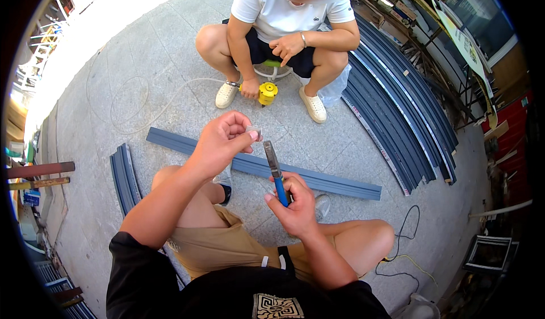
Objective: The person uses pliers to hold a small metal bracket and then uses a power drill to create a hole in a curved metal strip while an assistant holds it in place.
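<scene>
My left hand is closed, pinching a small flat greyish piece between thumb and fingers. What exactly the piece is, I cannot make out. Blue-handled combination pliers stand upright in my right hand, which is wrapped round their handles. The metal jaws point up, close to the small piece but apart from it. Below both hands a long blue-grey metal profile lies slantwise on the paving, and my left forearm passes over part of it.
Opposite me a seated person in a white shirt grips a yellow power tool with a pale hose. Long dark profiles are stacked at the right. A shorter profile lies at the left. Thin cables trail at the lower right.
</scene>
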`<state>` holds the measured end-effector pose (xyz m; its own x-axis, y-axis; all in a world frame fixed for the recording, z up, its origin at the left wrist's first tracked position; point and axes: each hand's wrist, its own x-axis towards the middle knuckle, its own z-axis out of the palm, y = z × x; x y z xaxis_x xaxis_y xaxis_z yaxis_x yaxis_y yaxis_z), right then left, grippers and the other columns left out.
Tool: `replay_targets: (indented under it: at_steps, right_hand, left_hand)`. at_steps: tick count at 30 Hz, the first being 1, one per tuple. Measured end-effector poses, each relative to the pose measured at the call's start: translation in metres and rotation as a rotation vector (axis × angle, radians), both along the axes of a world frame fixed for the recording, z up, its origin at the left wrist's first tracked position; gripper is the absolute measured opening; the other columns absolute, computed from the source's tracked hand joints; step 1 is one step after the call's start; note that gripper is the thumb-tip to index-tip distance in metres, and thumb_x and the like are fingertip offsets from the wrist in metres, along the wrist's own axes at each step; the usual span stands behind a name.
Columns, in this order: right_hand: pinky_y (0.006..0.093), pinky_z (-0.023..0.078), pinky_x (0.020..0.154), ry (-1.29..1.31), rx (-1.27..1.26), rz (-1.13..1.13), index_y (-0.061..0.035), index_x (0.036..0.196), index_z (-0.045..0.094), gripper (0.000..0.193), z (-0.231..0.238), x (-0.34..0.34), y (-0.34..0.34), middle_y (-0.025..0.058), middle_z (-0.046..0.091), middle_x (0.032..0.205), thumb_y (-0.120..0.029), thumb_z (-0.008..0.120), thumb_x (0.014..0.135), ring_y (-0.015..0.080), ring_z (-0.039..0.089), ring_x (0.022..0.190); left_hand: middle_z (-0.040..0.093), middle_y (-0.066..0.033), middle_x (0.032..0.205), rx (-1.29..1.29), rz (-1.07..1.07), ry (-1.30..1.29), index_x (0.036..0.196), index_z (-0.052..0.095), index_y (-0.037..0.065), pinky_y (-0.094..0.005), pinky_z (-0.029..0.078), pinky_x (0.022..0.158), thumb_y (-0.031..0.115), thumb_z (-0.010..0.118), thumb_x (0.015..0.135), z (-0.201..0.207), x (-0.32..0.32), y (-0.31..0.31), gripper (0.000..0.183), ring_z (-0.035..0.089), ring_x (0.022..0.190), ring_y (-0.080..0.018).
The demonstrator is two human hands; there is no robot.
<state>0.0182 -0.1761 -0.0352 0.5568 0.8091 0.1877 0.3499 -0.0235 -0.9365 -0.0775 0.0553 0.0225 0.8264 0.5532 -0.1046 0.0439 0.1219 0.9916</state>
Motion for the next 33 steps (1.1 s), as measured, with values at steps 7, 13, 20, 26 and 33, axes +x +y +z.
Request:
replay_targets:
  at_steps: [7,13,20,26,33]
  right_hand:
    - [0.0366,0.055,0.084,0.092,-0.087,0.037,0.0011,0.094,0.070,0.019,-0.003,-0.003,0.001,0.0141,0.075,0.105,-0.016,0.079,0.096,0.0263,0.071,0.097]
    - [0.0368,0.053,0.090,0.039,-0.019,0.078,0.0017,0.098,0.073,0.019,-0.012,-0.002,0.006,0.0148,0.077,0.114,-0.017,0.073,0.102,0.0249,0.068,0.096]
    - [0.0424,0.052,0.102,0.113,-0.029,0.060,0.0002,0.102,0.075,0.018,-0.017,-0.002,0.006,0.0184,0.075,0.129,-0.018,0.074,0.102,0.0339,0.070,0.117]
    - [0.0446,0.052,0.105,-0.050,-0.018,0.013,0.0005,0.111,0.078,0.017,-0.010,-0.001,0.009,0.0240,0.070,0.138,-0.011,0.071,0.100,0.0396,0.068,0.122]
    - [0.0484,0.051,0.107,-0.253,-0.087,-0.013,0.0026,0.113,0.077,0.020,-0.004,0.004,0.010,0.0293,0.064,0.147,-0.004,0.069,0.095,0.0434,0.067,0.122]
  left_hand:
    - [0.069,0.0012,0.095,-0.157,0.022,-0.041,0.106,0.069,0.007,-0.0259,0.052,0.081,0.022,0.074,0.104,0.000,0.001,-0.004,0.015,0.066,0.088,-0.0081]
    - [0.068,0.0039,0.094,-0.139,0.043,0.014,0.109,0.071,0.008,-0.0232,0.044,0.072,0.025,0.075,0.103,0.000,0.004,-0.002,0.018,0.060,0.084,-0.0048]
    - [0.069,0.0042,0.099,-0.151,0.030,0.031,0.111,0.066,0.012,-0.0204,0.045,0.072,0.024,0.074,0.104,-0.002,0.003,-0.002,0.016,0.059,0.082,-0.0032]
    - [0.076,-0.0019,0.107,-0.203,0.007,0.073,0.108,0.068,0.009,-0.0234,0.049,0.074,0.024,0.075,0.103,-0.005,0.004,0.003,0.017,0.063,0.087,-0.0064]
    - [0.075,0.0012,0.105,-0.319,-0.016,0.085,0.105,0.070,0.011,-0.0248,0.049,0.076,0.025,0.076,0.101,-0.005,0.003,0.005,0.015,0.065,0.093,-0.0068]
